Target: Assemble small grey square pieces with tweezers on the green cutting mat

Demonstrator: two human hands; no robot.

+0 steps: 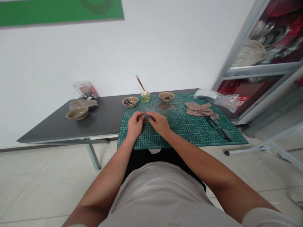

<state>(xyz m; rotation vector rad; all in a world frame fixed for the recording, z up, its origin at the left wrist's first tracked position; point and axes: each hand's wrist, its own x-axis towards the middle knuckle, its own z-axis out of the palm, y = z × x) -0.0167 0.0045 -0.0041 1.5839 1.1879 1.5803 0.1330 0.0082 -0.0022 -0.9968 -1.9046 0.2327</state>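
L hand (pixel 135 124) and R hand (pixel 159 123) are pinching thin tool (pixel 147 115) between closed fingertips over mat (pixel 189 134), w/ clear square (pixel 150 109) lying at 12 o'clock.

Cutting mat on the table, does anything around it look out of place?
Yes, the green cutting mat sticks out past the front and right edges of the dark table, so its right front corner hangs unsupported over the floor. The pair of glasses lying on it also seems out of place.

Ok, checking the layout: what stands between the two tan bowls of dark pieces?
The head view shows a small glass jar of green liquid with thin wooden sticks standing in it.
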